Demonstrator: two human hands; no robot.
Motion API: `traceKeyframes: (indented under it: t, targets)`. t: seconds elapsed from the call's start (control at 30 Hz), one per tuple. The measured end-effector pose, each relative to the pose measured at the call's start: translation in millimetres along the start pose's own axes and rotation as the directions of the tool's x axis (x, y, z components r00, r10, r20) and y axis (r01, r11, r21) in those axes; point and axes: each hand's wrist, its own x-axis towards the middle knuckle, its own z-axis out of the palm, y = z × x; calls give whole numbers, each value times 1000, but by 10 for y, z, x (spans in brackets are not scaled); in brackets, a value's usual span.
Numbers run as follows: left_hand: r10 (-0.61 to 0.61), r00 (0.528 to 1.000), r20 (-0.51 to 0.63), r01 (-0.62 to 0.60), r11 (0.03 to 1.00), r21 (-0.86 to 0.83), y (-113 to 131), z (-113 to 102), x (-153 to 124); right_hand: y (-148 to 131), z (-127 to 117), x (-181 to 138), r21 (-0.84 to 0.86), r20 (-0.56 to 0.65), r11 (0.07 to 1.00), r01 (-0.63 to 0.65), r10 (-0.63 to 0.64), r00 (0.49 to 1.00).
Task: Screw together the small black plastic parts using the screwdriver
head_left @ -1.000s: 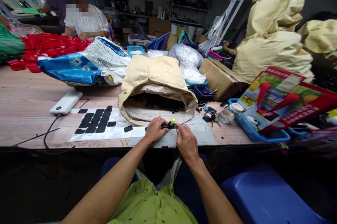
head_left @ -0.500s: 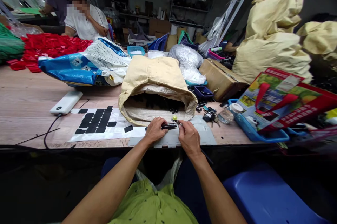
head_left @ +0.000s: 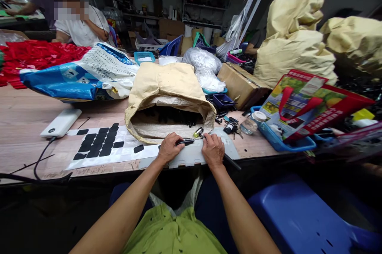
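The left hand (head_left: 170, 148) pinches a small black piece (head_left: 187, 142) just in front of the open sack (head_left: 165, 83), over a grey board (head_left: 188, 159). The right hand (head_left: 213, 150) is closed around the handle of a hammer (head_left: 198, 131), whose yellow-tipped head sits by the right end of the sack's mouth, near the black piece. Black patches (head_left: 103, 138) lie left of the sack, on a white sheet (head_left: 127, 151); a clear jar (head_left: 249, 126) stands to its right.

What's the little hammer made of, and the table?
Hammer: the head looks like smooth metal, because it gleams; its yellowish end may be plastic. The dark, dull handle could be rubber or plastic.
Table: wood or wood-look laminate, since streaky grain shows.
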Motion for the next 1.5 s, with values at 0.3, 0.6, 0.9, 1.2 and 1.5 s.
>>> traceKeyframes:
  t: [0.3, 0.6, 0.9, 1.2, 1.5]
  targets:
    - [30, 999, 36, -31, 999, 16, -68, 15, 3, 9, 14, -5, 6, -5, 1000, 2, -2, 1000]
    - [26, 999, 31, -29, 996, 80, -64, 31, 9, 2, 4, -10, 6, -4, 1000, -7, 7, 1000]
    - [35, 999, 40, -39, 992, 120, -36, 11, 3, 6, 14, -13, -10, -17, 1000, -7, 7, 1000]
    - [50, 998, 35, -55, 988, 147, -43, 26, -3, 9, 18, -5, 0, -19, 1000, -7, 7, 1000]
    - [40, 998, -37, -41, 999, -31, 156, -63, -119, 25, 37, 2, 9, -27, 1000, 3, -3, 1000]
